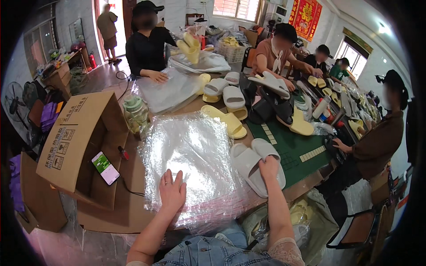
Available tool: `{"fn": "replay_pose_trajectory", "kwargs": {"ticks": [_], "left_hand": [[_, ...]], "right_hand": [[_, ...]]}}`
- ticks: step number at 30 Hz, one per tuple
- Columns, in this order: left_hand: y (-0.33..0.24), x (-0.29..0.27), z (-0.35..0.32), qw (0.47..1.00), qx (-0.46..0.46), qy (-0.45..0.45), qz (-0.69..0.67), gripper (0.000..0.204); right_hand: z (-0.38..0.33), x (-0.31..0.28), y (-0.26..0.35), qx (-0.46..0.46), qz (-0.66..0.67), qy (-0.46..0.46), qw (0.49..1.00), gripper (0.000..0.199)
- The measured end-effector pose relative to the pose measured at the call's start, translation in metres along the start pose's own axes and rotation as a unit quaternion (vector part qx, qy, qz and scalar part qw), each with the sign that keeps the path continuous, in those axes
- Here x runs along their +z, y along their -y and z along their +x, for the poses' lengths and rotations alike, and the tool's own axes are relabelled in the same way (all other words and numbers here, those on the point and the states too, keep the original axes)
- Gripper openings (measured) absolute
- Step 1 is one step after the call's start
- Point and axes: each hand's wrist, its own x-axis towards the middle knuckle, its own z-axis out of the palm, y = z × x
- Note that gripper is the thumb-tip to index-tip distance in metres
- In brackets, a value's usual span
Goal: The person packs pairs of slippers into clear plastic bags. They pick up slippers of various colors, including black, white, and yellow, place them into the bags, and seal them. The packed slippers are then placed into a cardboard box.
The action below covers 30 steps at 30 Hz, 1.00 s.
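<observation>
My left hand (172, 191) lies flat, fingers spread, on a stack of clear plastic bags (188, 142). The bags have pinkish edges at the near side. To the right, my right hand (269, 169) grips a pair of pale grey slide slippers (246, 160), its fingertips partly hidden by a strap. The slippers are beside the bag stack, over the corner of a green mat (288, 153). Yellow slippers (228, 122) lie just beyond the bags.
An open cardboard box (75, 142) with a phone (105, 168) on it stands left, near a glass jar (135, 113). Black slippers (279, 106) and more grey ones are heaped ahead. Co-workers sit across the table and at right. A bag of yellow slippers (301, 210) is below right.
</observation>
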Motion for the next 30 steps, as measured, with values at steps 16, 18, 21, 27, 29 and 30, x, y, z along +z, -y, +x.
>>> {"fn": "replay_pose_trajectory", "kwargs": {"ticks": [16,18,21,27,29,30], "left_hand": [[-0.009,0.009,-0.009,0.985,0.003,0.160,-0.060,0.061],[-0.014,0.003,-0.011,0.996,0.011,0.089,0.000,0.062],[-0.016,0.007,-0.010,0.996,0.004,0.085,-0.018,0.068],[-0.012,0.010,-0.009,0.995,-0.005,0.099,0.002,0.070],[-0.021,0.007,0.005,0.993,-0.019,0.118,0.014,0.070],[-0.023,0.004,0.011,0.991,-0.026,0.126,0.023,0.070]], "right_hand": [[-0.075,-0.013,0.187,-0.192,0.280,0.304,0.890,0.036],[-0.039,-0.006,0.184,-0.103,0.281,0.234,0.925,0.040],[0.001,0.016,0.153,-0.140,0.181,0.106,0.968,0.039],[-0.012,-0.014,0.117,-0.099,0.260,0.020,0.960,0.030],[-0.027,-0.029,0.100,-0.064,0.289,-0.002,0.955,0.023],[-0.034,-0.032,0.091,-0.047,0.305,-0.015,0.951,0.021]]}}
